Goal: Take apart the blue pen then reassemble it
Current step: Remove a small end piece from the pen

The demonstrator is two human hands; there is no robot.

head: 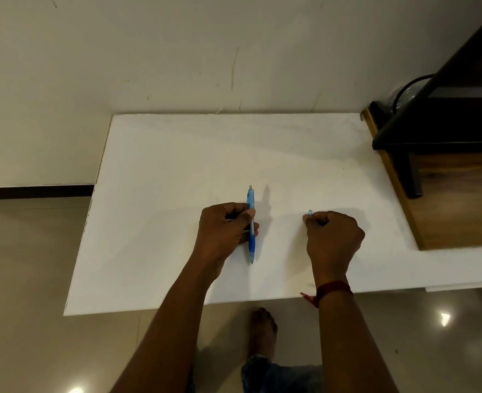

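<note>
Currently working over a wide white tabletop (177,165). Open surface is stretching well ahead of both grips and off to the left of the left-hand grip. The near edge is running just behind the wrists, so a part slipping toward the body is likely heading for the floor.

A dark wooden stand (446,137) is crowding the room to the right of the right-hand grip.

The left hand (222,228) is curling round the blue pen (250,199) at mid-barrel. The clip end is projecting beyond the grip, the rubber sleeve and tip back toward the body.

The right hand (334,236) is pinching a small pale-blue part (310,213) at its fingertips, well apart from the pen. Which part it is, cannot tell.

Judging the step: parting or refitting a small piece. Advising:
- lining the part up on the barrel's axis
- turning gently
- parking loose bits ahead of the grips, not near the edge
</note>
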